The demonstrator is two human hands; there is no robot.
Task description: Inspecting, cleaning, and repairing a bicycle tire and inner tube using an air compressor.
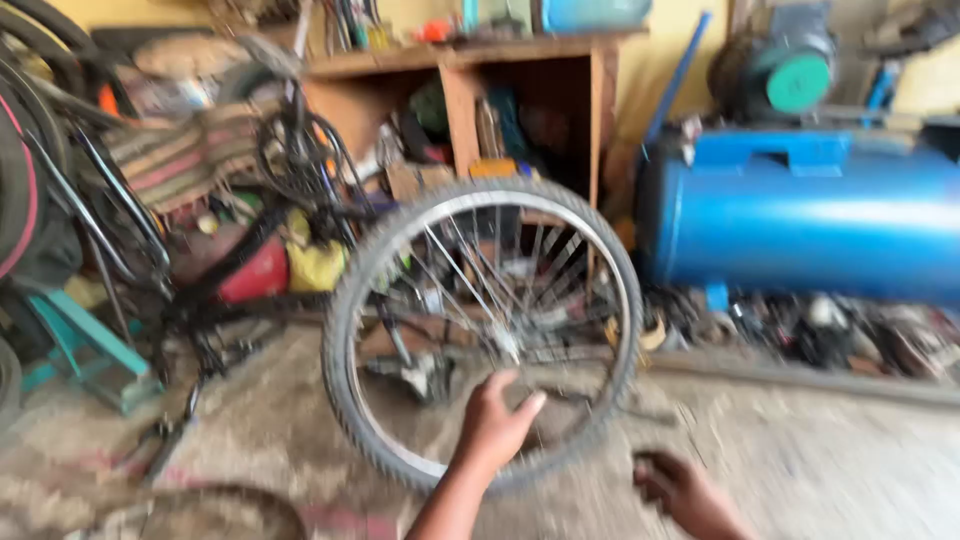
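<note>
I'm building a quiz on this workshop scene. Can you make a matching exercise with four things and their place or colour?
Things:
1. bicycle wheel
2. tank
3. left hand
4. stool

Descriptions:
A. teal, at the left on the floor
B. blue, lying on its side at the right
C. upright in the middle, silver spokes and rim
D. reaching to the wheel's lower part

Pairs: 1-C, 2-B, 3-D, 4-A
</note>
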